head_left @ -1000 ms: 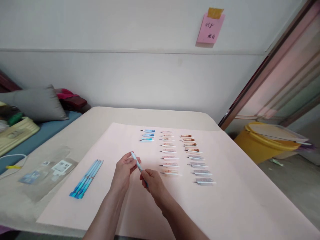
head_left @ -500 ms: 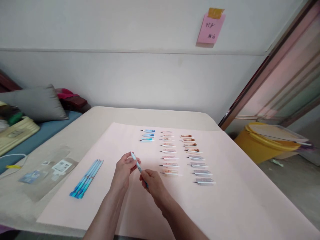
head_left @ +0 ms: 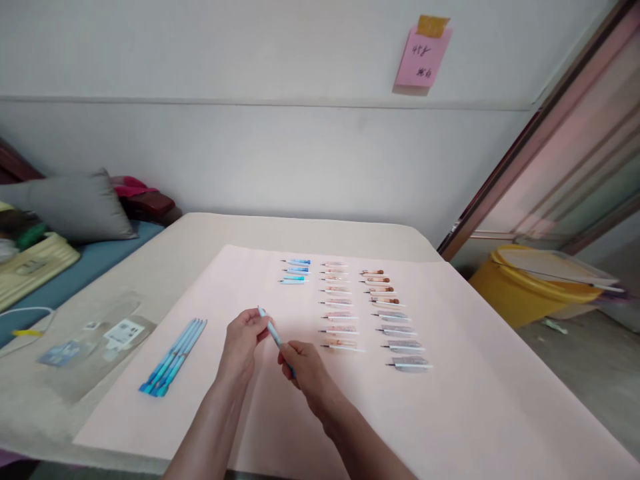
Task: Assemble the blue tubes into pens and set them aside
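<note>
A light-blue pen [head_left: 273,333] slants above the pink sheet, its tip up and to the left. My right hand [head_left: 305,370] is closed round the pen's lower part, hiding most of that end. My left hand [head_left: 245,337] pinches near the tip with thumb and fingers. Left of my hands lies a bundle of blue pens [head_left: 173,360], side by side. Beyond my hands are several blue-patterned pieces with refills [head_left: 296,270]. Columns of pink pieces with refills [head_left: 340,316], brown-ended ones [head_left: 381,290] and greyish ones [head_left: 403,345] lie to the right.
The pink sheet [head_left: 450,413] covers much of the cream-covered table [head_left: 300,230]. Clear plastic packaging [head_left: 100,353] with a label lies at the left. A yellow bin [head_left: 525,293] stands on the floor at the right, and a grey cushion [head_left: 75,207] rests at the far left.
My left hand has shifted slightly left and down, and the pen's tip has moved a little left with it. My right hand stays nearly in place on the pen.
</note>
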`<state>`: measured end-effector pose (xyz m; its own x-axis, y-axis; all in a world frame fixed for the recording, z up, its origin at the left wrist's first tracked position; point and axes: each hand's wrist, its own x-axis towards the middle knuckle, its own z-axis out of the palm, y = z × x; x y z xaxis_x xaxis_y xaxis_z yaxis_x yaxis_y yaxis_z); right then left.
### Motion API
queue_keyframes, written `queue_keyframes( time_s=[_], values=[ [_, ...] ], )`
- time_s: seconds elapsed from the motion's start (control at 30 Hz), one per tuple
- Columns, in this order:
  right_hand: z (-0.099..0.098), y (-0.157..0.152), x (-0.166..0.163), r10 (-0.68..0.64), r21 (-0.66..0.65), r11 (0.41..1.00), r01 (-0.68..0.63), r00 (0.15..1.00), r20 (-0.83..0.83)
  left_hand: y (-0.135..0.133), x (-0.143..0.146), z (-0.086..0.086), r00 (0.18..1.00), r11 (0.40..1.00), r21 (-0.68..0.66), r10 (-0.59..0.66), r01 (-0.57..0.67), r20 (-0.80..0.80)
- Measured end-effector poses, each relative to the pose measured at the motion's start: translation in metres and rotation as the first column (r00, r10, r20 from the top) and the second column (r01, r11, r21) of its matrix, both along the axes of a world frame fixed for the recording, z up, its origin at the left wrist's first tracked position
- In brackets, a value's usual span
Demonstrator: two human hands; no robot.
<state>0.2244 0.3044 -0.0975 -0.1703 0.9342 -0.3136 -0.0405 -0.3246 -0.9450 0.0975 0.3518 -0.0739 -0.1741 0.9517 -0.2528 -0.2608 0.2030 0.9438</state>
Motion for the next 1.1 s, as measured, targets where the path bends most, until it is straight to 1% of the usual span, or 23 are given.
queue_keyframes(
  time_s=[0.17, 0.27, 0.33, 0.4, 0.5, 0.6, 0.67, 0.8, 0.9, 1.0, 1.03, 1.1],
  values=[
    [0.015, -0.002, 0.000, -0.012, -0.066, 0.998, 0.008, 0.998, -0.066, -0.001, 0.001, 0.003, 0.998, 1.000, 0.013, -0.021, 0.020, 0.054],
    [0.015, -0.002, 0.001, -0.017, -0.117, 0.993, 0.000, 0.989, -0.148, -0.001, 0.001, 0.003, 0.995, 1.000, 0.006, -0.030, 0.030, 0.091],
    [0.012, -0.001, 0.003, -0.009, -0.152, 0.988, -0.030, 0.969, -0.248, 0.000, 0.001, 0.003, 0.991, 0.999, 0.004, -0.038, 0.038, 0.125],
    [0.009, 0.000, 0.005, 0.000, -0.195, 0.978, -0.079, 0.927, -0.375, 0.000, 0.001, 0.003, 0.985, 0.998, 0.005, -0.056, 0.056, 0.166],
    [0.005, 0.001, 0.010, -0.002, -0.276, 0.945, -0.178, 0.837, -0.547, 0.001, 0.001, 0.002, 0.970, 0.995, 0.010, -0.096, 0.096, 0.224],
    [0.003, 0.002, 0.012, -0.011, -0.327, 0.911, -0.251, 0.777, -0.629, 0.001, 0.001, 0.003, 0.958, 0.992, 0.024, -0.123, 0.121, 0.258],
    [0.003, 0.002, 0.012, -0.010, -0.322, 0.914, -0.246, 0.781, -0.625, 0.000, 0.001, 0.004, 0.955, 0.992, 0.026, -0.125, 0.123, 0.269],
    [0.005, 0.002, 0.010, 0.006, -0.238, 0.959, -0.154, 0.851, -0.525, -0.002, 0.002, 0.008, 0.963, 0.995, -0.015, -0.090, 0.097, 0.254],
    [0.008, 0.001, 0.006, 0.024, -0.155, 0.984, -0.091, 0.920, -0.391, -0.001, 0.001, 0.010, 0.976, 0.999, -0.027, -0.018, 0.024, 0.218],
    [0.011, -0.001, 0.003, 0.043, -0.102, 0.992, -0.068, 0.972, -0.231, 0.001, -0.003, 0.008, 0.977, 0.997, -0.032, 0.071, -0.066, 0.201],
    [0.011, -0.002, 0.001, 0.047, -0.096, 0.993, -0.067, 0.979, -0.200, 0.002, -0.005, 0.007, 0.976, 0.996, -0.037, 0.090, -0.084, 0.197],
    [0.011, -0.003, 0.000, 0.056, -0.097, 0.992, -0.077, 0.978, -0.198, 0.003, -0.007, 0.004, 0.976, 0.994, -0.041, 0.104, -0.098, 0.194]
  ],
)
